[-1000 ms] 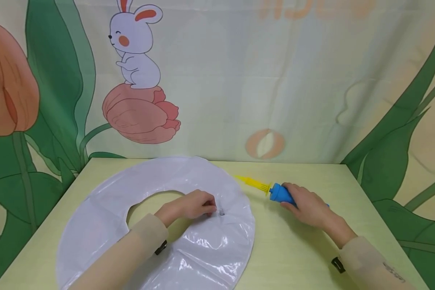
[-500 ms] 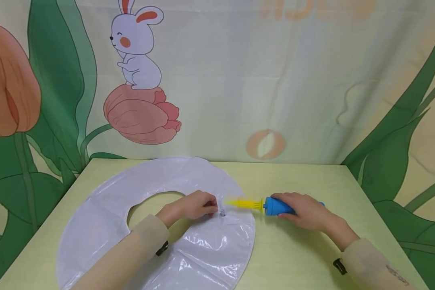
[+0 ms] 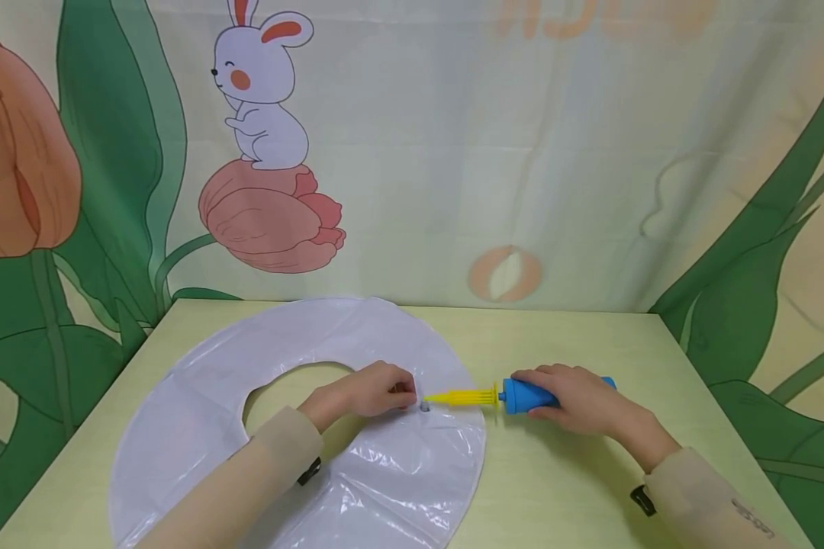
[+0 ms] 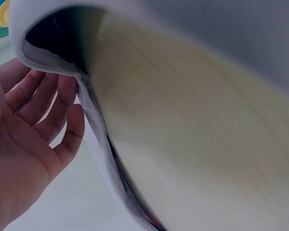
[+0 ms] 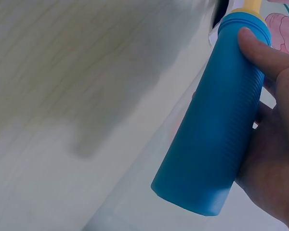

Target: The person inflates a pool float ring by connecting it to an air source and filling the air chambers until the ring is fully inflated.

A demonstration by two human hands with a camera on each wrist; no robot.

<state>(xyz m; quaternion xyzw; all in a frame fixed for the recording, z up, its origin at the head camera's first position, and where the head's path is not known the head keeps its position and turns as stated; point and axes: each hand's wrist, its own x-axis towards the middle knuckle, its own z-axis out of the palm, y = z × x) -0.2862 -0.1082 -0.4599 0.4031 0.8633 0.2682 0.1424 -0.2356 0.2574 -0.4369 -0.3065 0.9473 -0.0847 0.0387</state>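
Snugly around the blue pump [image 3: 520, 396], right hand [image 3: 587, 398].

There are two hands [image 3: 367, 390] [image 3: 584, 396], one pump [image 3: 524, 396], one ring [image 3: 412, 457], one valve [image 3: 425, 406] and one table [image 3: 563, 488].

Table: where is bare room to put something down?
The table is bare behind the pump, up to the curtain, and in front of the pump, between the ring and right sleeve. Crowded: around the valve, near the left hand and the nozzle.
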